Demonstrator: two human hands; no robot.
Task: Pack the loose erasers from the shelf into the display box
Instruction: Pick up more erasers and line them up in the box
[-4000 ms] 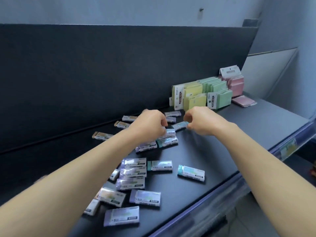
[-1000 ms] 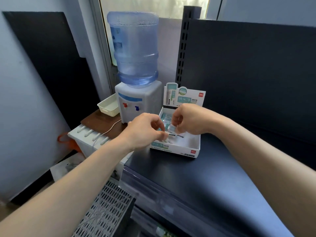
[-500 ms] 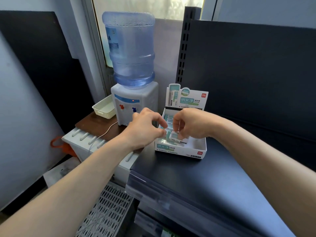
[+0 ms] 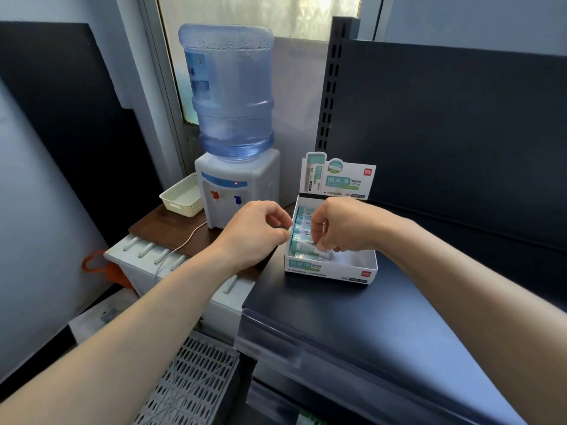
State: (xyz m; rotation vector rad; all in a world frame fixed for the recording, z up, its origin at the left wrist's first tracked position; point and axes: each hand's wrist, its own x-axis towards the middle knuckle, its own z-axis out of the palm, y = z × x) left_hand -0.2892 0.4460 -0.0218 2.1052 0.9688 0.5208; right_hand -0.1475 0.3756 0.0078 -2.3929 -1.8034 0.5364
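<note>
The white and teal display box (image 4: 331,269) stands on the dark shelf (image 4: 383,332), its printed header card upright at the back. A column of teal-and-white erasers (image 4: 299,233) fills the box's left side; the right side shows bare bottom. My right hand (image 4: 340,225) reaches into the box from above, its fingertips pinched on one eraser (image 4: 320,247) at the near end of the column. My left hand (image 4: 257,231) hovers at the box's left wall with curled fingers, thumb and forefinger close together; whether they grip anything is hidden.
A water dispenser (image 4: 237,191) with a large blue bottle stands left of the box on a brown board, beside a cream basket (image 4: 182,196). A white cable runs across the board. The shelf's front rail (image 4: 306,357) is close below, and a white grid crate (image 4: 190,381) lies lower left.
Four seconds ago both hands were picking erasers from the loose pile on the shelf. Since then the view has turned to the box, and my right hand has lowered an eraser into it.
</note>
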